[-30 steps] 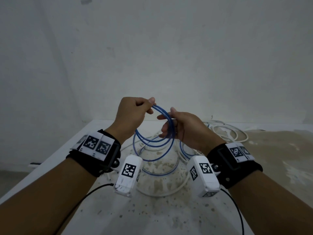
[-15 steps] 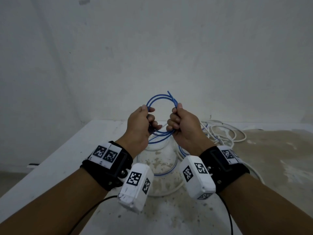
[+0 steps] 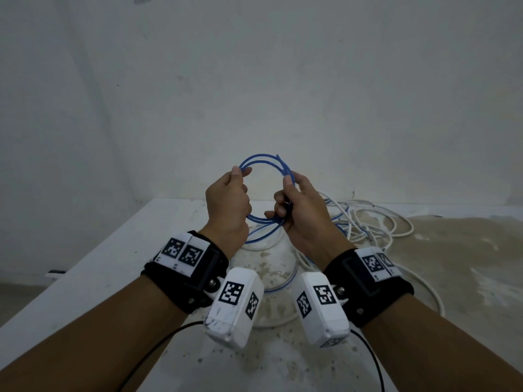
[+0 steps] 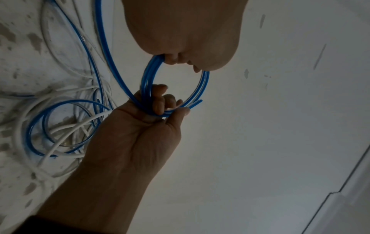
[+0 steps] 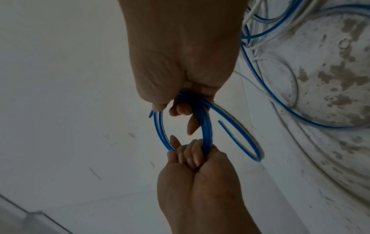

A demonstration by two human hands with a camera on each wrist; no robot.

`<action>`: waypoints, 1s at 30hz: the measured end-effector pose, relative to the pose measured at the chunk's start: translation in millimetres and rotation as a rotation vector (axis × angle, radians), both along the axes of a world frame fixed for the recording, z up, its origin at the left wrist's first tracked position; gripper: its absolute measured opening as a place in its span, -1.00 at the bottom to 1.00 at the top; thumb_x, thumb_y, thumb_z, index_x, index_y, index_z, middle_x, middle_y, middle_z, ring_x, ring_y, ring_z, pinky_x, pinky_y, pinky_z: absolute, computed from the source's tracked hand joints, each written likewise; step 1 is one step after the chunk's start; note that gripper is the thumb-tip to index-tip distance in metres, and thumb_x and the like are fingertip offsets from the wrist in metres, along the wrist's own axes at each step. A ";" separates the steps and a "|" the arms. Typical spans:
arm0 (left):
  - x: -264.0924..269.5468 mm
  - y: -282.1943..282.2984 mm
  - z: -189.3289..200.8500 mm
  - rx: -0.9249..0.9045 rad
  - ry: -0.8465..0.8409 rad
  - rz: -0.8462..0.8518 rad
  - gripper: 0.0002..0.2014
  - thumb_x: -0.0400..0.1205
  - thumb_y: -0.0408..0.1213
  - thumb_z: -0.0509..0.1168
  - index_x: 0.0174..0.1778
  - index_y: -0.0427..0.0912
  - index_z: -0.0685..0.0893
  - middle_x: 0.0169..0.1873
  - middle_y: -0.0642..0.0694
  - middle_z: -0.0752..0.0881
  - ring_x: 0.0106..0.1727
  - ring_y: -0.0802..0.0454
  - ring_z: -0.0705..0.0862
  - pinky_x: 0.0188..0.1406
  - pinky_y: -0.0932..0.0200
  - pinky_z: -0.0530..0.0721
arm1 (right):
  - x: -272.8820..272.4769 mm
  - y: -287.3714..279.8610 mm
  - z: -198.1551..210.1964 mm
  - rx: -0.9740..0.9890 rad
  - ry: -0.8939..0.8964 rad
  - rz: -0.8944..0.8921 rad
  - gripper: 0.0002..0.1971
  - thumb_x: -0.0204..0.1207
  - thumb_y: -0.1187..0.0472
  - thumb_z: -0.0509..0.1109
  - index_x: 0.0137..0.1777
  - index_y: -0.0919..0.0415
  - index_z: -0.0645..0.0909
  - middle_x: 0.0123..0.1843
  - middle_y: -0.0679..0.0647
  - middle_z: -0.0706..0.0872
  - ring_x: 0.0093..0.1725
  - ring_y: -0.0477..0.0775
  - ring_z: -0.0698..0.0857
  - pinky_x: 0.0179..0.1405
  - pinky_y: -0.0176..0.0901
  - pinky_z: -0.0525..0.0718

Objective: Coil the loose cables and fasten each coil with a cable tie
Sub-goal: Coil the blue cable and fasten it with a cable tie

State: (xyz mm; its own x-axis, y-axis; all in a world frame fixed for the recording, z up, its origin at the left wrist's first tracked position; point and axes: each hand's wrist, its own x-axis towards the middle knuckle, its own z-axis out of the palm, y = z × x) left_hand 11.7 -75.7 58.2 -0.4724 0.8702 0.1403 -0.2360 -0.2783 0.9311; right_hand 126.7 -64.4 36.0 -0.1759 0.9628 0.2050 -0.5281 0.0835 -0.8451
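Though gripped as before — blue coil wider

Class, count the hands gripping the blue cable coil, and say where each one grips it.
2. The left hand grips the left side of the blue cable coil; the right hand grips its right side. No other hand is in view.

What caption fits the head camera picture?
Both hands, left hand and right hand, hold a blue cable coil above the table.
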 end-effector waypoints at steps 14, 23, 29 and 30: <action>1.1 2.8 -0.3 0.032 -0.073 0.065 -0.65 0.81 -0.11 0.11 -0.07 -0.18 0.75 -0.53 0.03 0.29 -0.62 0.16 0.21 -0.66 0.27 0.24 | -7.2 3.1 -3.6 0.025 -0.132 -0.086 -0.63 0.83 0.10 0.04 0.08 0.27 0.63 -0.38 0.09 0.69 -0.43 0.09 0.69 0.05 0.35 0.72; 0.3 3.1 -0.4 0.048 -0.094 0.060 -0.65 0.82 -0.14 0.09 -0.07 -0.20 0.72 -0.53 0.02 0.30 -0.59 0.15 0.25 -0.56 0.25 0.31 | -7.1 2.0 -0.1 0.016 -0.023 -0.056 -0.67 0.83 0.17 0.04 0.01 0.29 0.58 -0.41 0.10 0.59 -0.47 0.04 0.58 -0.23 0.07 0.77; 3.0 0.0 6.8 -0.040 0.276 -0.025 -0.67 0.78 -0.09 0.19 0.37 -0.20 0.57 -0.06 0.02 0.63 -0.05 0.09 0.62 -0.01 0.18 0.62 | -4.8 14.3 9.4 -0.014 -0.003 -0.207 -0.70 0.84 0.16 0.00 -0.10 0.20 0.44 -0.53 -0.04 0.26 -0.56 -0.04 0.23 -0.50 -0.16 0.47; 2.6 0.7 5.7 -0.056 0.389 -0.010 -0.56 0.75 -0.04 0.22 0.50 -0.15 0.44 0.13 0.03 0.59 0.11 0.11 0.57 0.11 0.18 0.54 | -3.6 16.4 9.6 -0.031 0.017 -0.230 -0.70 0.84 0.16 0.00 -0.10 0.20 0.43 -0.54 -0.05 0.27 -0.56 -0.04 0.24 -0.50 -0.16 0.47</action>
